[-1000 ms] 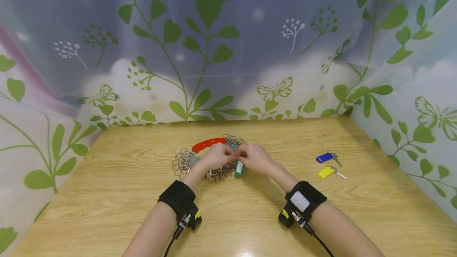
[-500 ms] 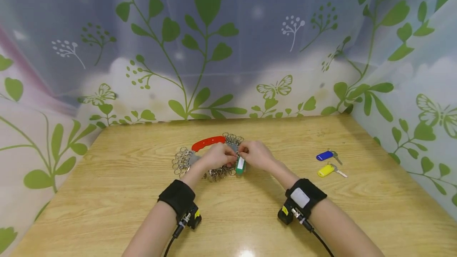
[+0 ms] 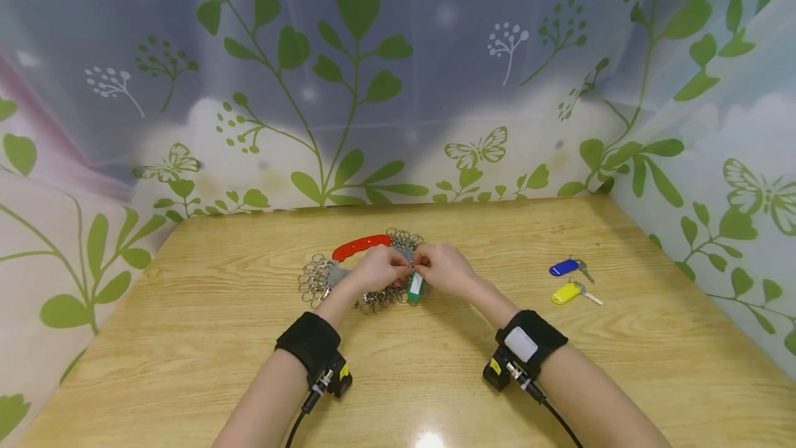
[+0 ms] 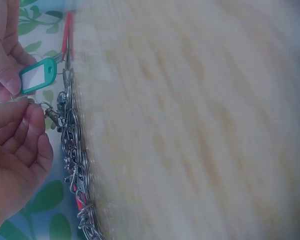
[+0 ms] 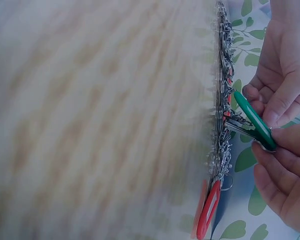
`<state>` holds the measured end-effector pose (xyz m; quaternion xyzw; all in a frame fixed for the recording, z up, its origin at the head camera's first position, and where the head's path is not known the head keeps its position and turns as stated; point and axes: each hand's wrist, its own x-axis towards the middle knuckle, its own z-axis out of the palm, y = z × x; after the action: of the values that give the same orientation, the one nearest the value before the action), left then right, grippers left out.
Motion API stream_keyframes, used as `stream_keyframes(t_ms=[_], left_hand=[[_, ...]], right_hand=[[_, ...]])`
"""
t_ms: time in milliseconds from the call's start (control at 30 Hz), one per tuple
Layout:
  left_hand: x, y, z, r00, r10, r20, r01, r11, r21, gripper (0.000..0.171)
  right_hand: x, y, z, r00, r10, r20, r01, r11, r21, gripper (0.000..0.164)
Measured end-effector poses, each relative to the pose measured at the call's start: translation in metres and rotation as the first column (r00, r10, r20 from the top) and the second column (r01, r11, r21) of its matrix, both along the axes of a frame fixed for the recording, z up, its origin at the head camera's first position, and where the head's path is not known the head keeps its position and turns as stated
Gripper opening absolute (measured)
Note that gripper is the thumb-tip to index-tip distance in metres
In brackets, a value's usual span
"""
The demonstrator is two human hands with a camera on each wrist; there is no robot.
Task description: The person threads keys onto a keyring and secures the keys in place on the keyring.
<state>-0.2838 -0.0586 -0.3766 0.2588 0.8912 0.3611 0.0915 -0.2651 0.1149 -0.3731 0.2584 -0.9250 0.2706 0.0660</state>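
Observation:
My left hand pinches a small metal ring at the right part of the key holder, which has a red handle and a fringe of metal rings and clasps. Facing it, my right hand pinches the end of a green key tag with a white label. The fingertips of both hands nearly meet there. In the right wrist view the green tag slants beside a silver key, close to the clasps. The fingertips partly hide the small ring between them.
On the right of the wooden table lie a blue key tag and a yellow key tag, each with a key. A red tag-like piece shows beside the rings. Leaf-patterned curtains enclose the back and sides.
Between the frames my right hand drew slightly off and then came back to the left fingertips. The green tag's tilt shifted a little; the left hand stayed nearly still.

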Motion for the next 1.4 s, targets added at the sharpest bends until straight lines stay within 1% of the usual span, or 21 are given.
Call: stream_keyframes(t_ms=[100, 133, 233, 333, 400, 500, 633, 833, 1133, 1400], left_hand=[[0.0002, -0.0001, -0.0004, 1.000, 0.007, -0.005, -0.007, 1.000, -0.003, 0.016], [0.0000, 0.0000, -0.0006, 1.000, 0.010, -0.006, -0.010, 1.000, -0.003, 0.016], [-0.0004, 0.0006, -0.0009, 1.000, 0.023, -0.004, -0.023, 1.000, 0.002, 0.016], [-0.0010, 0.0010, -0.0016, 0.999, 0.039, 0.005, -0.039, 0.999, 0.011, 0.017], [-0.0013, 0.0008, -0.0022, 0.999, 0.039, 0.009, -0.039, 0.999, 0.021, 0.016], [-0.0017, -0.0004, -0.0032, 1.000, 0.020, 0.005, -0.020, 1.000, 0.023, 0.014], [-0.0015, -0.0021, -0.0035, 1.000, -0.007, 0.007, 0.007, 1.000, 0.019, 0.013], [-0.0005, -0.0025, -0.0020, 1.000, 0.007, 0.025, -0.008, 1.000, 0.012, 0.014], [0.0001, -0.0020, -0.0006, 1.000, 0.025, 0.014, -0.024, 1.000, -0.007, 0.016], [-0.0003, -0.0020, -0.0006, 0.999, 0.030, 0.016, -0.030, 1.000, 0.000, 0.017]], right_hand=[[0.0011, 0.0000, 0.0000, 1.000, 0.021, -0.007, -0.021, 0.999, -0.024, 0.003], [0.0006, 0.0007, -0.0011, 0.999, 0.039, -0.031, -0.040, 0.999, -0.034, 0.004], [0.0010, 0.0019, -0.0011, 0.998, 0.054, -0.045, -0.056, 0.997, -0.045, 0.004], [0.0011, 0.0022, -0.0010, 0.998, 0.043, -0.035, -0.044, 0.998, -0.053, 0.004], [0.0016, 0.0014, 0.0000, 1.000, 0.013, 0.000, -0.013, 0.999, -0.046, 0.004], [0.0010, 0.0002, -0.0004, 1.000, -0.020, 0.014, 0.020, 0.999, -0.025, 0.004], [0.0003, -0.0006, 0.0003, 0.999, -0.035, 0.025, 0.035, 0.999, -0.011, 0.004], [0.0008, -0.0017, 0.0026, 1.000, -0.022, 0.022, 0.022, 1.000, -0.010, 0.004], [-0.0002, -0.0024, 0.0020, 1.000, -0.002, -0.002, 0.002, 1.000, 0.002, 0.004], [0.0000, -0.0034, 0.0016, 0.999, 0.015, -0.036, -0.014, 1.000, 0.022, 0.005]])
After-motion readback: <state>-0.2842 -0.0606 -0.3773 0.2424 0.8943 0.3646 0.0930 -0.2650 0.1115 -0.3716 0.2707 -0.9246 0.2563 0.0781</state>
